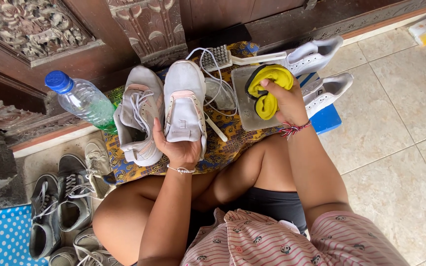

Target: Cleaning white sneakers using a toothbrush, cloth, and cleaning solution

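1. The left hand [176, 148] grips a white sneaker [185, 101] from beneath at its heel end; the fingers are curled shut around the sole, the thumb lying along the left edge. The shoe points away, toe far, tongue and pink trim facing up.
2. The right hand [284, 101] is closed on a yellow cloth [267, 91], the fingers bunched tight so that the cloth bulges out on the far and near sides of the fist. A red-and-white string bracelet [294, 129] circles that wrist.
3. Just left of the held shoe, touching it, lies its mate, a second white sneaker [139, 116], on a patterned batik cloth [223, 148] spread over the floor.
4. Under the right hand sits a grey metal tray [245, 111]; far of it lie a scrub brush [223, 56] and loose white laces [213, 83].
5. Two more white shoes [321, 69] lie to the right, beside a blue block [327, 119].
6. A plastic water bottle [82, 98] with a blue cap leans at the far left; grey canvas shoes [60, 207] are heaped near left.
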